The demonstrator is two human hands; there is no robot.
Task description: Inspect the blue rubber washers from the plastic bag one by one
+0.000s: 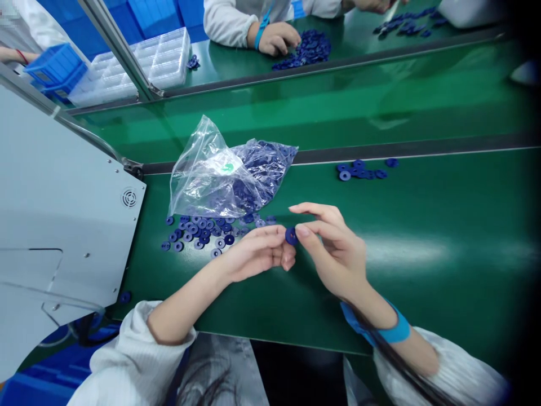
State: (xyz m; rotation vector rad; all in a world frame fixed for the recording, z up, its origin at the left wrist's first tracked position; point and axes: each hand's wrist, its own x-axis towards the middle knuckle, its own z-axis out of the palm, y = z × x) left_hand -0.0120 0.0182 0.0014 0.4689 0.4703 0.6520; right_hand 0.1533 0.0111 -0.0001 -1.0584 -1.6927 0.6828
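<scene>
Above the green table, a small dark blue ring-shaped disc (pixel 291 236) with a hole in it is held between my two hands. My left hand (pixel 262 251) pinches its left side with thumb and fingertips. From the right, my right hand (pixel 338 248) grips its edge between thumb and a finger, the index finger stretched out above; a blue band circles that wrist. Many like discs (pixel 203 228) lie loose beyond my left hand. Behind them a clear plastic bag (pixel 198 169) lies partly full of the same discs.
A smaller group of discs (pixel 359 170) lies at the back right of the green table (pixel 422 282). On the left stands a white machine housing (pixel 63 208). Past a dark rail and green panel, a co-worker's hand (pixel 276 39) touches another disc pile (pixel 313 48), near a clear compartment box (pixel 160 56).
</scene>
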